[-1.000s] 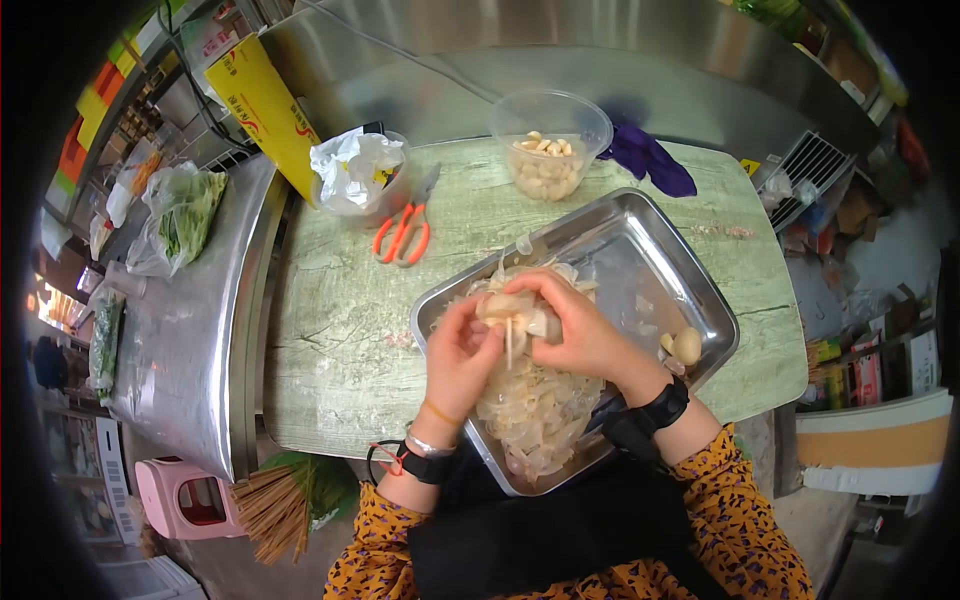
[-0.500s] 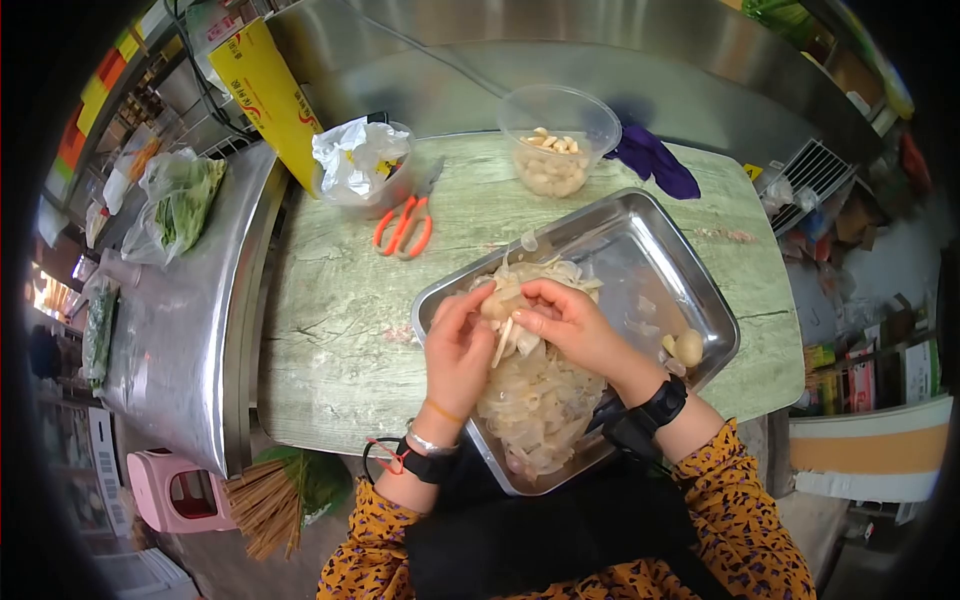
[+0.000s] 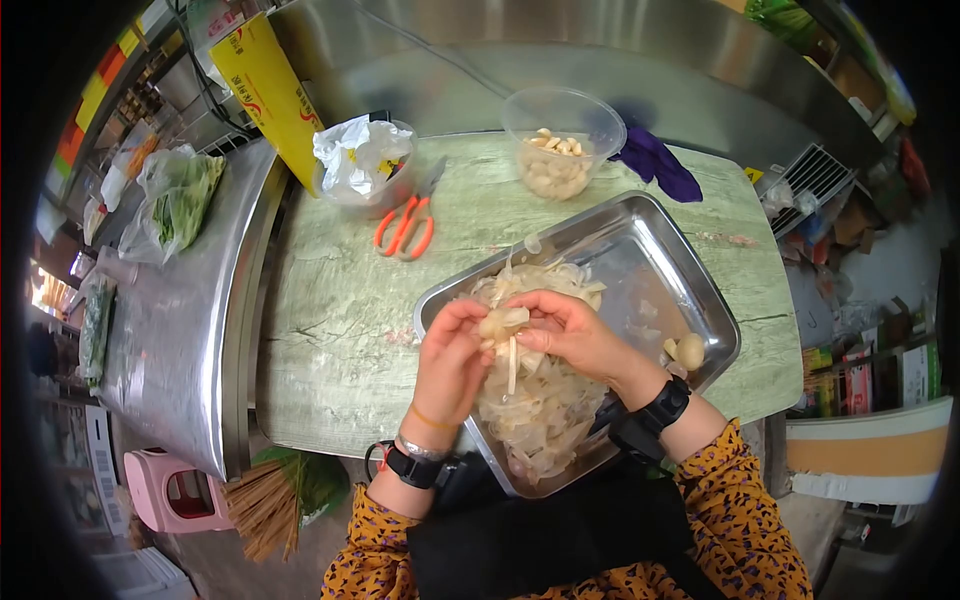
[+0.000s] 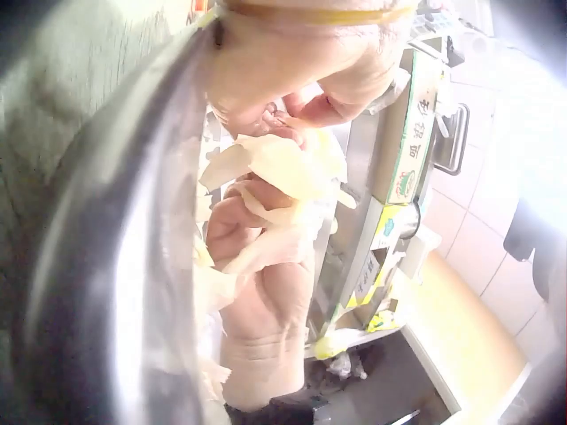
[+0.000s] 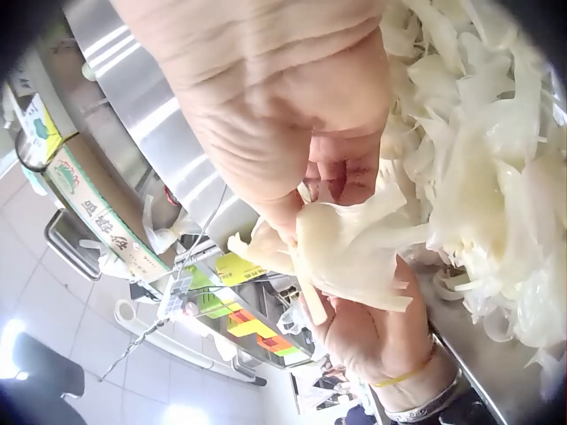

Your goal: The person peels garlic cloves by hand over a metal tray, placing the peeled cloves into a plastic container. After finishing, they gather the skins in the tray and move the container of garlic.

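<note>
Both hands meet over the near left part of a metal tray (image 3: pixel 650 275). Between them is a partly peeled garlic bulb (image 3: pixel 505 322) with loose papery skin and a pale stalk strip hanging down. The left hand (image 3: pixel 448 365) grips its left side with bent fingers. From the right, the right hand (image 3: pixel 585 342) pinches the skin between thumb and fingers. In the right wrist view, a wide flap of garlic skin (image 5: pixel 345 248) spreads below the right thumb, hiding part of the left fingers. A heap of garlic skins (image 3: pixel 535 420) lies under the hands.
In the tray's right corner sits a garlic bulb (image 3: pixel 690 350). Behind the tray, a clear bowl (image 3: pixel 560 125) contains peeled cloves, beside a purple cloth (image 3: pixel 655 165). Orange-handled scissors (image 3: pixel 405 235) lie near a tub (image 3: pixel 370 205) with a white bag. A yellow box (image 3: pixel 265 100) leans behind.
The hands have shifted slightly down and the garlic has turned between the fingers. The right fingertips have moved over the bulb, and a skin flap now stands out at its top.
</note>
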### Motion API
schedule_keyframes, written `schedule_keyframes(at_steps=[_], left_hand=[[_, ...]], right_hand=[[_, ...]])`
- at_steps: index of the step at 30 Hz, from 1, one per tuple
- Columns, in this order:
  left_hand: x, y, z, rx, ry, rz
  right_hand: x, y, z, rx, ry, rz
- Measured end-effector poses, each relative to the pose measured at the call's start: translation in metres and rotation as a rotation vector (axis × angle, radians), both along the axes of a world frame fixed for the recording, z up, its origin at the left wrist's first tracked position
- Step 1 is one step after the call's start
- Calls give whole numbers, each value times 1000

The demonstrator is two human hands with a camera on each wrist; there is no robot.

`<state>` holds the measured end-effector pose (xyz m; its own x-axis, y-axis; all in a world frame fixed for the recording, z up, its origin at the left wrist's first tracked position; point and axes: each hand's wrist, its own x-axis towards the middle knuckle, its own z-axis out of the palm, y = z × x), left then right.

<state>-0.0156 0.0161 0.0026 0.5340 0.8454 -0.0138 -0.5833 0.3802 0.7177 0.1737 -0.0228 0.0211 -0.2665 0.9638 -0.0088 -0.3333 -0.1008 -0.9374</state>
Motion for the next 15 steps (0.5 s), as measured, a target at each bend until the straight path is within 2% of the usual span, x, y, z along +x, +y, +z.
schedule_keyframes(at_steps=[3, 5, 6, 7, 8, 9, 11, 13, 15], left_hand=[[3, 0, 2, -38, 17, -15], [8, -4, 13, 43, 206, 71], [12, -8, 13, 42, 207, 67], [17, -14, 11, 213, 299, 146], [20, -17, 10, 385, 389, 226], [19, -17, 8, 383, 390, 223], [15, -13, 0, 459, 567, 287], [16, -13, 1, 440, 575, 308], [16, -11, 5, 819, 785, 403]], right_hand=[[-1, 0, -5, 33, 12, -4], [1, 2, -13, 62, -6, -55], [2, 2, -13, 92, -23, -107], [2, 2, -12, 90, -23, -112], [2, 1, -9, 138, -170, -131], [2, 0, -6, 187, -316, -147], [3, 0, -5, 171, -341, -138], [5, -1, -1, 155, -365, -128], [8, -1, 5, 107, -554, -67]])
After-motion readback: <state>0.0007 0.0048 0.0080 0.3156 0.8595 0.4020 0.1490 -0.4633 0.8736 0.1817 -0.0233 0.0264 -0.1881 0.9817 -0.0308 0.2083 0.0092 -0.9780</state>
